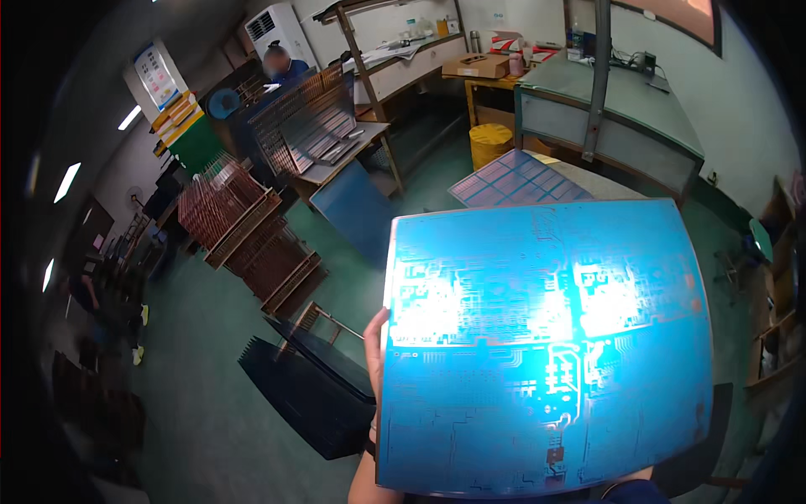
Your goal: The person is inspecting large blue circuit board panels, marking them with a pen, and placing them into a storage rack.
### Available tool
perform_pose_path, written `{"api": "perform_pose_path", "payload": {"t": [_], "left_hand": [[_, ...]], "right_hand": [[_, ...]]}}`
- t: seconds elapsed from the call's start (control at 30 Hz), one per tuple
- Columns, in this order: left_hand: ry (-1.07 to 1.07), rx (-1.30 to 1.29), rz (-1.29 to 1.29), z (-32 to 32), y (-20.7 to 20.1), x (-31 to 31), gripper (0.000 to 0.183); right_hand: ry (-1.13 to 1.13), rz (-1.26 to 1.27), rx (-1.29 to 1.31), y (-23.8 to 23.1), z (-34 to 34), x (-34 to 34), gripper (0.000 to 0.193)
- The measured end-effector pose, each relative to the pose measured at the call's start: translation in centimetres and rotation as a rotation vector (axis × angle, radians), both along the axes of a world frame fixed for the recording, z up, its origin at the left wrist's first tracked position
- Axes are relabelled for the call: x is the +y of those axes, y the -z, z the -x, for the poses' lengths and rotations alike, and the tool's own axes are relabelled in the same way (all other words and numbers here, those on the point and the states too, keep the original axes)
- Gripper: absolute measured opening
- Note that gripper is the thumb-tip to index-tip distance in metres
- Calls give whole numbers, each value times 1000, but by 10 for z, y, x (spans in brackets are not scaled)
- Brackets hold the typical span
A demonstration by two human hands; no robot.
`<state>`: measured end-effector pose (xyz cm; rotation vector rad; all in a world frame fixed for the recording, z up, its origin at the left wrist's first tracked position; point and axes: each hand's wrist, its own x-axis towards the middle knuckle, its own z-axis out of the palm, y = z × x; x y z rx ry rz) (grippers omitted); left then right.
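Left hand (373, 346) has the left edge of a shiny blue circuit board (478, 412) pinched, held up over the green floor (201, 412); right hand's hidden, can't tell. Yellow bin (490, 148) and green-topped table (625, 107) further back.

Racks (243, 228) stand left of the circuit panel (520, 357), a bin (490, 149) behind.

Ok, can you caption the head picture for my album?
Left fingers hold a shiny blue circuit panel above a green floor.

1 cardboard box (475, 66) rests on a table (502, 83); 1 yellow bin (490, 148) nearby.
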<state>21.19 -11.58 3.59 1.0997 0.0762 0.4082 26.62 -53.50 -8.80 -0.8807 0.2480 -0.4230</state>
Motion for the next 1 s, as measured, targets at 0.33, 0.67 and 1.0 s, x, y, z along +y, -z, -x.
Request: {"api": "perform_pose_path", "payload": {"t": [0.33, 0.67, 1.0], "left_hand": [[261, 448, -95, 12, -7, -7, 41], [486, 358, 580, 70, 51, 24, 57], [633, 137, 571, 71, 25, -11, 65]], "right_hand": [[-112, -45, -15, 0, 21, -7, 28], [-259, -117, -71, -6, 17, 6, 32], [-447, -171, -144, -22, 4, 31, 36]]}}
